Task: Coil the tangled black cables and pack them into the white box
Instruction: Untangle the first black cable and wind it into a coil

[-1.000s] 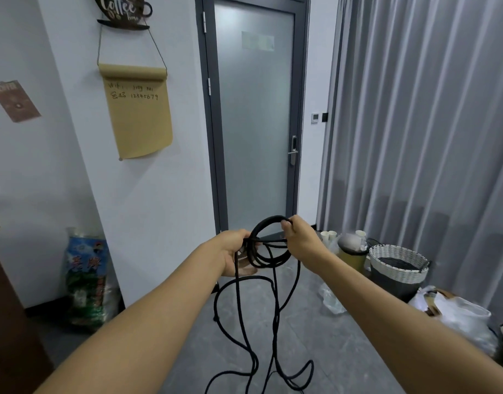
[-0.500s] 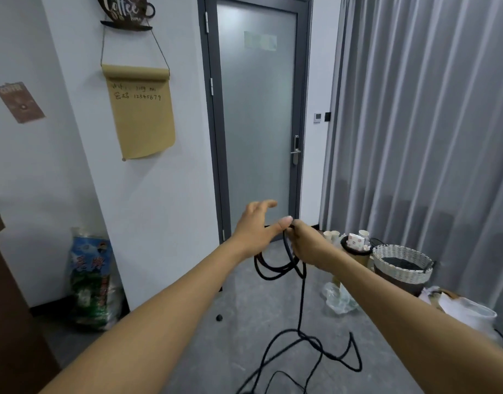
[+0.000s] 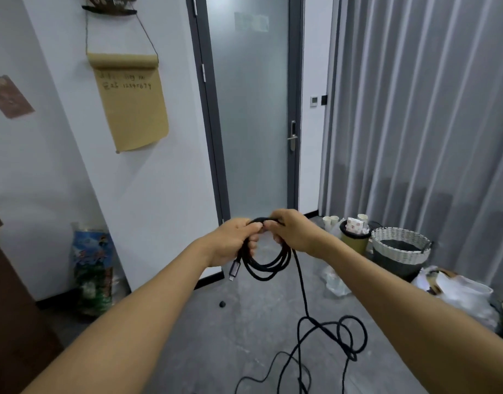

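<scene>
Head view, nearest first: two bare forearms reach forward. Loose black cable [image 3: 324, 336] lies in tangled loops on the grey floor [image 3: 188, 351] between them, one strand rising to the hands. The left hand [image 3: 233, 240] and right hand [image 3: 293, 231] meet, both clenched on the top of one coil [image 3: 268, 264] of about three turns hanging below them. One silver-tipped plug [image 3: 234, 269] dangles beside the coil under the left hand. Beyond, one small black object [image 3: 222, 304] sits on the floor. Farther right stand one woven basket [image 3: 401, 245] and three paper cups [image 3: 330, 221] — then the frosted door [image 3: 253, 109], with grey curtains [image 3: 429, 109] beside it.
</scene>
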The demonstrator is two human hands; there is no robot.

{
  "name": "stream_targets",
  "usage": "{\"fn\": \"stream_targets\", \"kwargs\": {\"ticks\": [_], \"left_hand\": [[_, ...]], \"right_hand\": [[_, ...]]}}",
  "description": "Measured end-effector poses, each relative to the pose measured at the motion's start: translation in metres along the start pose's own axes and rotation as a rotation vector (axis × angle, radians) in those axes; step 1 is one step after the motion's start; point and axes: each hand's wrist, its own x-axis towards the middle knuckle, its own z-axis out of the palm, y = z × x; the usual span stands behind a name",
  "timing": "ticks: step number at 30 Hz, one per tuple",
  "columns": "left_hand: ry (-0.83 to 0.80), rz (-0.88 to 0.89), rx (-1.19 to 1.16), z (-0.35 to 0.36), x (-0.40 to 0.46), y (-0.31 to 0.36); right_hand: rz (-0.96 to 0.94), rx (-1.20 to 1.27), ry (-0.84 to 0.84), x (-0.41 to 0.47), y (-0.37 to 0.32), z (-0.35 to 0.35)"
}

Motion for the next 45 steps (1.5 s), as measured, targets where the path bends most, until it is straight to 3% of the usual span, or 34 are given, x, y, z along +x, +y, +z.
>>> {"fn": "stream_targets", "kwargs": {"ticks": [4,10,13,17,20,27,32,36,41,45], "left_hand": [[0.164,0.079,-0.199,-0.002,0.001,-0.002],[0.118,0.041,-0.618,0.002,-0.003,0.006],[0.163,0.044,-0.493,0.001,-0.006,0.014],[0.336,0.087,-0.387,-0.001,-0.01,0.014],[0.391,0.139,-0.395,-0.002,-0.012,0.012],[0.287,0.254,-0.223,0.004,-0.015,0.007],[0.266,0.246,-0.298,0.004,-0.02,0.006],[0.377,0.226,-0.434,-0.004,-0.02,0.014],[0.342,0.097,-0.592,-0.018,-0.025,0.019],[0.389,0.067,-0.567,-0.013,-0.024,0.018]], "right_hand": [[-0.01,0.311,0.046,-0.005,0.011,0.014],[-0.007,0.167,0.213,0.003,0.003,0.025],[-0.061,0.093,0.233,0.004,-0.003,0.024],[0.045,0.517,0.113,0.0,-0.003,0.03],[0.156,0.682,0.02,-0.003,-0.004,0.045],[0.226,0.87,0.242,0.025,-0.019,0.053],[0.21,0.76,0.231,0.027,-0.025,0.043],[0.118,0.803,0.11,0.022,-0.031,0.04],[0.088,0.517,-0.103,0.013,-0.029,0.031],[0.098,0.412,-0.149,0.011,-0.024,0.026]]}}
